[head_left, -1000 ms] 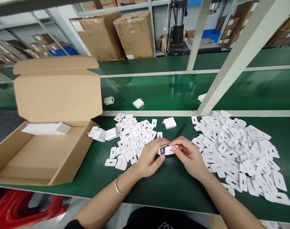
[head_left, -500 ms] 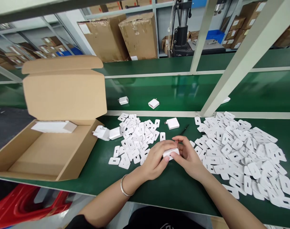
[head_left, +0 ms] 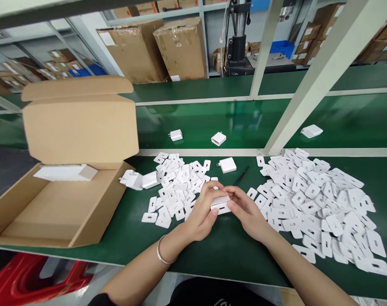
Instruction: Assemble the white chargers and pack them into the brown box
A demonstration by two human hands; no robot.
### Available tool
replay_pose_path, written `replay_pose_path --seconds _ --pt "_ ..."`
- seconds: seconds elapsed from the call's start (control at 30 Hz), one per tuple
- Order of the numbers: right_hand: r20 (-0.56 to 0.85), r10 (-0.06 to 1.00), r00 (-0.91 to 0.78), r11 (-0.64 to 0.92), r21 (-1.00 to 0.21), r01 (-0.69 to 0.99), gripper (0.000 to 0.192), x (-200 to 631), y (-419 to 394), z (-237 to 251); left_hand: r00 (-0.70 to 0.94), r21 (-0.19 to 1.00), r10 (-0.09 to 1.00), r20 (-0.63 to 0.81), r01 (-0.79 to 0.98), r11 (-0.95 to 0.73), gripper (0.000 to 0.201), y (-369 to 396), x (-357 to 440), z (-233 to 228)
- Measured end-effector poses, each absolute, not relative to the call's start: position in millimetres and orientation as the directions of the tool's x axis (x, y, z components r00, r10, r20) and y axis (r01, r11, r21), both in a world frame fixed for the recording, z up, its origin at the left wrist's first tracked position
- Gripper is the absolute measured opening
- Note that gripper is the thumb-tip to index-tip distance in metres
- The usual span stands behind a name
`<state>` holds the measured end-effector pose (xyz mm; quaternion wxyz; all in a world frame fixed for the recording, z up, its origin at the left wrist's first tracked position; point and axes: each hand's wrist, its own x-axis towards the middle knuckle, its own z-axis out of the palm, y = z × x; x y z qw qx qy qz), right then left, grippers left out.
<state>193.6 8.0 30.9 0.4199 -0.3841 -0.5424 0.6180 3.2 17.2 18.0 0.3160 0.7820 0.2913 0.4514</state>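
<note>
I see my left hand (head_left: 203,212) and right hand (head_left: 247,211) meeting over the green bench mat (head_left: 225,246), both pinching 1 small white charger body (head_left: 220,204) between fingertips, just above the mat between 2 heaps of flat white cover plates. The smaller heap (head_left: 177,187) lies to the left, the larger heap (head_left: 320,204) spreads right. An open cardboard box (head_left: 62,170) sits at the left edge, lid upright. A black pen-like tool (head_left: 241,175) lies behind my hands. Beyond a white rail, 3 loose chargers (head_left: 218,138) rest on the green conveyor belt (head_left: 212,121). Brown cartons (head_left: 180,46) crowd the shelves behind.
</note>
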Motion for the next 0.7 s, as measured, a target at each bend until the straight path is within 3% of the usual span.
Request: replay_pose_path --seconds 0.17,0.4,0.57,0.63,0.7 --pt "0.023 0.976 -0.217 0.021 -1.000 -0.011 0.041 193.7 7.9 24.9 0.436 0.820 0.814 0.383 0.245 -0.517 0.045 22.2 1.7 16.0" --pt "0.042 0.973 -0.228 0.048 -0.999 0.019 0.036 192.4 8.7 23.4 0.415 0.870 0.843 0.342 0.200 -0.451 0.038 24.9 -0.2 13.4" --pt "0.078 0.996 -0.035 0.076 -0.995 -0.061 0.036 193.0 5.7 25.5 0.476 0.947 0.863 0.167 0.168 -0.276 0.061 71.2 7.6 37.7" --pt "0.120 0.991 0.052 0.125 -0.986 -0.106 0.034 194.4 3.3 27.7 0.438 0.894 0.884 0.162 0.314 -0.320 0.054 113.7 27.2 49.4" --pt "0.162 0.979 0.127 0.178 -0.976 -0.128 0.030 196.8 1.3 29.8 0.372 0.708 0.908 0.191 0.589 -0.390 0.051 159.9 59.6 55.0"
